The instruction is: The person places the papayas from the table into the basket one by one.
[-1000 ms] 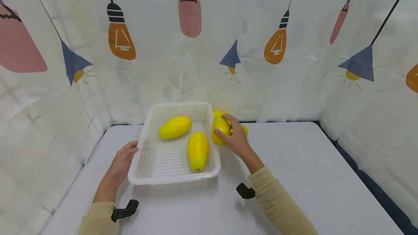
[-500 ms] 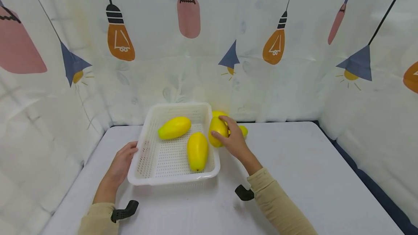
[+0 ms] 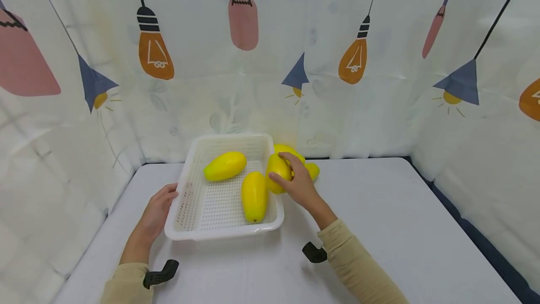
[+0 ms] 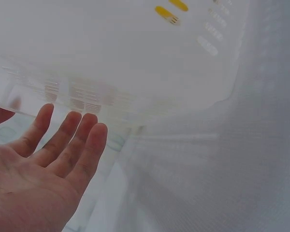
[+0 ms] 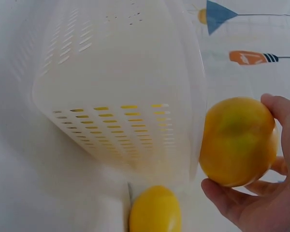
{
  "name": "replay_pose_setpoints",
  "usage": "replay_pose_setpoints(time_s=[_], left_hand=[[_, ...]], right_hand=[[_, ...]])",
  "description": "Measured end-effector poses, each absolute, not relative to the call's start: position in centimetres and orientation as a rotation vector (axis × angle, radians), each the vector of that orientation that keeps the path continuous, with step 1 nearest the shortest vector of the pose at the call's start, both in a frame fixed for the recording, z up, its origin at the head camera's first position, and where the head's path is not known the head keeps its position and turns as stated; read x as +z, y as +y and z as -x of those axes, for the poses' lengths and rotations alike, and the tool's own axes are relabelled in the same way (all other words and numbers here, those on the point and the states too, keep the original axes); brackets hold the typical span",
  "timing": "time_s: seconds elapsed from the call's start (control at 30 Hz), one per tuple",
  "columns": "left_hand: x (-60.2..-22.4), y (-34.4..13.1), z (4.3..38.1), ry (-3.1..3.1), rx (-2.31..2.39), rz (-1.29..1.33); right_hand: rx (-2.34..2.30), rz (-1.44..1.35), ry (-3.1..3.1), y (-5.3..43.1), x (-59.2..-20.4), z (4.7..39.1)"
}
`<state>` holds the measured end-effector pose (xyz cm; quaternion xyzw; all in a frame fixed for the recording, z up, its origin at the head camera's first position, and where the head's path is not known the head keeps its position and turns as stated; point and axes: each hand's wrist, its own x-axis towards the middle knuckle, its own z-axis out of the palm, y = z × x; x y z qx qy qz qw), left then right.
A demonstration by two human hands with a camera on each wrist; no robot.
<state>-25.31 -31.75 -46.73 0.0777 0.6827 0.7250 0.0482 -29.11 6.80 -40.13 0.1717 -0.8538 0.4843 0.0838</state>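
My left hand (image 3: pixel 158 212) holds the left side of a white perforated plastic basket (image 3: pixel 223 233), fingertips on its outer wall and thumb at the rim in the left wrist view. Inside lie two oblong yellow papayas, one (image 3: pixel 225 166) toward the back left and another (image 3: pixel 254 197) near the right wall. My right hand (image 3: pixel 301 184) grips a third yellow papaya (image 3: pixel 276 172) between thumb and fingers. That papaya (image 5: pixel 239 142) is right at the basket's rim (image 5: pixel 198 87) in the right wrist view, higher than the table.
Behind the right hand, more yellow fruit (image 3: pixel 291 150) lies on the table (image 3: pixel 379 229) beside the basket, partly hidden by the hand. A white curtain (image 3: pixel 253 93) printed with lamps and bulbs hangs past the table's back edge.
My right hand has moved slightly left and toward me with the papaya, which now overlaps the basket's right rim. The left hand and basket have stayed almost still.
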Motion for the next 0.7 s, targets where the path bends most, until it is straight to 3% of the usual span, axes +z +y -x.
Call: replay_pose_setpoints(time_s=[0.7], left_hand=[[-46.72, -31.72, 25.31, 2.068, 2.222, -0.248]], right_hand=[[1.540, -0.576, -2.571, 6.59, -40.19, 29.11]])
